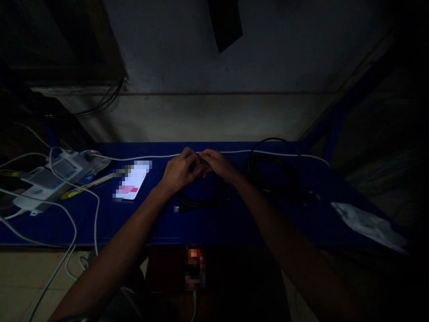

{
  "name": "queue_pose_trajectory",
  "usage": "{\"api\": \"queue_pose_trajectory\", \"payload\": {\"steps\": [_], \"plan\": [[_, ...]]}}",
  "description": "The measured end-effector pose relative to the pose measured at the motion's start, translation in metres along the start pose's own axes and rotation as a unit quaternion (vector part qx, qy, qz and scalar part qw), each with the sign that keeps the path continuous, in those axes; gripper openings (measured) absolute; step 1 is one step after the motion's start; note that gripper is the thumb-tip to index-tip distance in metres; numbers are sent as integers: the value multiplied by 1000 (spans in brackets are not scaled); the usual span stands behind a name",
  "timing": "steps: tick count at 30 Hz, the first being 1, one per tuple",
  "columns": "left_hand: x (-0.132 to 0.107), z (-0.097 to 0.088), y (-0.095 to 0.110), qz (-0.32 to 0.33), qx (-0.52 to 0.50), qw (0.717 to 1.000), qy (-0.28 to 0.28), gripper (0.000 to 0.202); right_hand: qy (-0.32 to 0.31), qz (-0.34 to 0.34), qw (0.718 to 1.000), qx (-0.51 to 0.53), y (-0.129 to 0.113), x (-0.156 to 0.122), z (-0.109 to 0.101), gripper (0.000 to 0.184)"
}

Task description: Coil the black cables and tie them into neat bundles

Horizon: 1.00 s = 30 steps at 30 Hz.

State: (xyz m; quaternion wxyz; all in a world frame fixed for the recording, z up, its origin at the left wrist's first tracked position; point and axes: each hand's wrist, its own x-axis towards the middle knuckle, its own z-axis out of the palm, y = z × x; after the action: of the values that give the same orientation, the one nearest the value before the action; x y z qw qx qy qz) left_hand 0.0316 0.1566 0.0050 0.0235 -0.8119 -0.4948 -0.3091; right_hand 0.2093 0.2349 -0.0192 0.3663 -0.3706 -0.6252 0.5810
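Observation:
Both my hands meet over the back middle of a dark blue table [114, 226]. Fingers of my left hand [182, 169] are closed on the left part of a black coiled cable [194, 204]. My right hand [217, 164] pinches the same coil from the right, close against the left. Below my hands the loop lies on the table, with a metal-ended plug [177, 209] at its lower left. The fingertips partly hide the gripped section. To the right, a second coiled black cable [275, 172] lies apart from my hands.
A lit phone [133, 181] lies left of my hands. Further left are a white power strip [50, 181], a yellow pen-like item [72, 193] and white cords. A white cord [150, 156] runs along the back edge. A crumpled plastic bag [368, 226] sits at the right.

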Motion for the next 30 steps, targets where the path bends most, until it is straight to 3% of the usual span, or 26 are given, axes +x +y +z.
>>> {"api": "queue_pose_trajectory", "payload": {"steps": [9, 16, 30], "plan": [[0, -3, 1, 33, -27, 999, -7, 20, -28, 15, 999, -2, -9, -6, 3, 20], [0, 3, -2, 0, -62, 998, -1, 14, -5, -30, 999, -18, -5, -5, -1, 9], [3, 9, -9, -75, -129, 989, 16, 9, -12, -83, 994, -73, 2, -1, -9, 16]]}}
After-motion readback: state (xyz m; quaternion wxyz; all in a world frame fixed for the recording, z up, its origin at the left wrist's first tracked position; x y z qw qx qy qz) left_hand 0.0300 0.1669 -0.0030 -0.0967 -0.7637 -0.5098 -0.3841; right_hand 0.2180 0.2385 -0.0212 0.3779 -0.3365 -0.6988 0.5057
